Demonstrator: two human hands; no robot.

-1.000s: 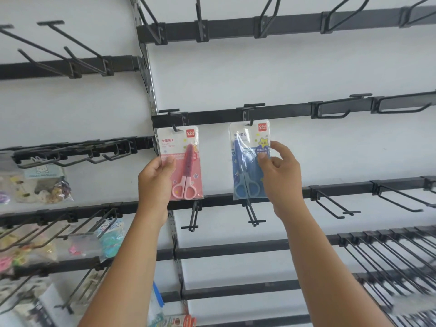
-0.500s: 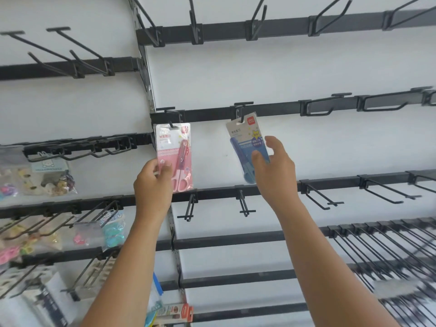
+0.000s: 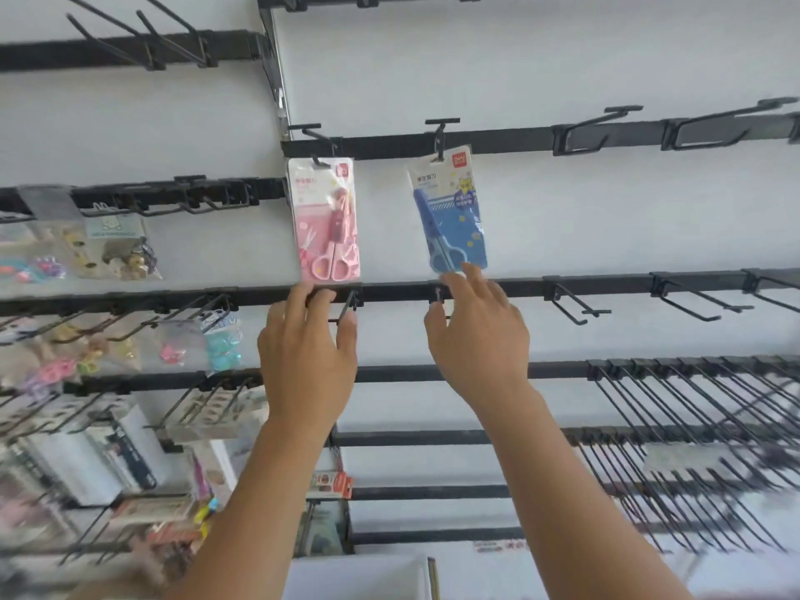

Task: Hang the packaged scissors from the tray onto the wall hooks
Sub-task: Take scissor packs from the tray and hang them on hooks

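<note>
A pink scissors pack (image 3: 325,220) hangs from a black wall hook (image 3: 312,140). To its right a blue scissors pack (image 3: 450,210) hangs tilted from another hook (image 3: 440,136). My left hand (image 3: 307,357) is just below the pink pack, fingers spread and holding nothing. My right hand (image 3: 478,335) is below the blue pack, fingers apart, with one fingertip close to the pack's bottom corner. A white tray (image 3: 359,575) shows at the bottom edge; its contents are hidden.
Black rails (image 3: 562,288) cross the white wall with bare hooks (image 3: 575,303) at the right. Dense long hooks (image 3: 692,426) fill the lower right. Bags of small toys (image 3: 117,249) and stationery (image 3: 108,461) hang at the left.
Both hands have let go of the packs and dropped below them. The pink and blue packs now hang on their hooks. The view has tilted down.
</note>
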